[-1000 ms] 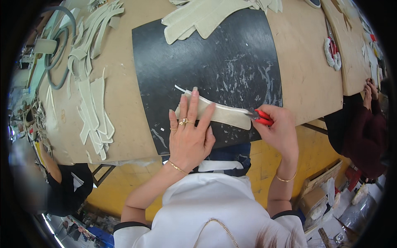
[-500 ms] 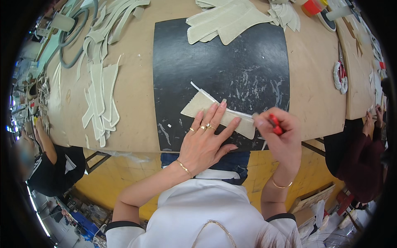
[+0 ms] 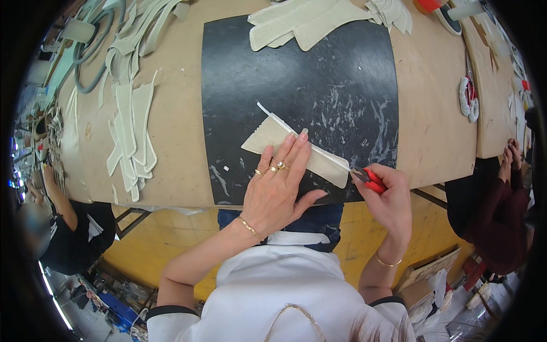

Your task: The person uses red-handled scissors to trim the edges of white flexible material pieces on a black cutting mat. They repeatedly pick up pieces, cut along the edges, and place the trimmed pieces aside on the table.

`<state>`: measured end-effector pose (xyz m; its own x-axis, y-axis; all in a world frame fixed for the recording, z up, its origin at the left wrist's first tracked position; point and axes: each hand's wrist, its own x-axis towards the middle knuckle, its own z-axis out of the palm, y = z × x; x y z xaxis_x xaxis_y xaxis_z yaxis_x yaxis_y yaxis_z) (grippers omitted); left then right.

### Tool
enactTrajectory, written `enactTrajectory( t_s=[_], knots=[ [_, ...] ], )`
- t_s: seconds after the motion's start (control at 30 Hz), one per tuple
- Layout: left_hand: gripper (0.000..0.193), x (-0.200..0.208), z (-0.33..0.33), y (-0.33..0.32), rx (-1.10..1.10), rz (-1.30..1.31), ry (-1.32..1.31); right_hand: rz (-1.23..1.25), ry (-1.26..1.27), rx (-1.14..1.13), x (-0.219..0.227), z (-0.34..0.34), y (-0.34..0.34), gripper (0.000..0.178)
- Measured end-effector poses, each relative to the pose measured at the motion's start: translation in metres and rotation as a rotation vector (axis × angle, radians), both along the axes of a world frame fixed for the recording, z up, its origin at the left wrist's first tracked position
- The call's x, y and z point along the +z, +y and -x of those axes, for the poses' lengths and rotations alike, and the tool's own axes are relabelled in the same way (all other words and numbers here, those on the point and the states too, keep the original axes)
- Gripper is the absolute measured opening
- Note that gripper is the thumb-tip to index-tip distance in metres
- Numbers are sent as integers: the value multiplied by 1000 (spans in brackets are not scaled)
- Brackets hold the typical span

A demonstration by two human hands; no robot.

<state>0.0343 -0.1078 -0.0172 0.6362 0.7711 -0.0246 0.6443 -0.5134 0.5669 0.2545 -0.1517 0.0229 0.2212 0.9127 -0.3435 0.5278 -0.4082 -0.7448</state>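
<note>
A cream leather-like piece [image 3: 325,170] with one zigzag-cut end lies slanted on the black mat [image 3: 256,74]. Along its upper edge runs a narrow white strip [image 3: 319,152], whose loose end sticks out past the top left corner. My left hand [image 3: 273,179] rests flat on the piece, fingers stretched out across it up to the strip. My right hand [image 3: 390,196] grips small red-handled pliers [image 3: 374,181]; whether their jaws cut or only pinch I cannot tell. The jaw tips are at the strip's right end, by the piece's right corner.
More cream pieces [image 3: 307,25] are stacked on the mat's far edge. Another cream pile [image 3: 132,131] lies on the left of the brown table [image 3: 176,114]. Scissors with wrapped handles [image 3: 468,97] lie at the right. Other people's hands [image 3: 510,157] show at both sides.
The red-handled pliers have turned in my right hand, from tucked in the palm to jaws pointing at the strip's end. My left hand stays flat on the piece.
</note>
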Motion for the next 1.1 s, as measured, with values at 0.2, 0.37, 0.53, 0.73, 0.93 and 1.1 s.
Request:
enactTrajectory(
  t_s=[0.2, 0.37, 0.53, 0.73, 0.93, 1.1],
  knots=[
    [71, -1, -5, -3, 18, -85, 67, 28, -70, 30, 3, 0, 3, 9],
    [62, 0, -8, -4, 14, -105, 82, 52, -71, 9, 2, 1, 2, 9],
    [58, -1, -9, -3, -9, -108, 79, 52, -43, -24, 0, 1, 2, 8],
    [56, 0, -9, -5, -12, -102, 76, 62, -43, -25, -1, 0, 1, 8],
    [69, -4, -9, -5, 42, -72, 4, 15, -12, -20, 2, 1, 0, 10],
    [79, -7, -8, -7, 37, -88, 11, -110, 133, -12, 9, 8, -2, 13]
  ],
)
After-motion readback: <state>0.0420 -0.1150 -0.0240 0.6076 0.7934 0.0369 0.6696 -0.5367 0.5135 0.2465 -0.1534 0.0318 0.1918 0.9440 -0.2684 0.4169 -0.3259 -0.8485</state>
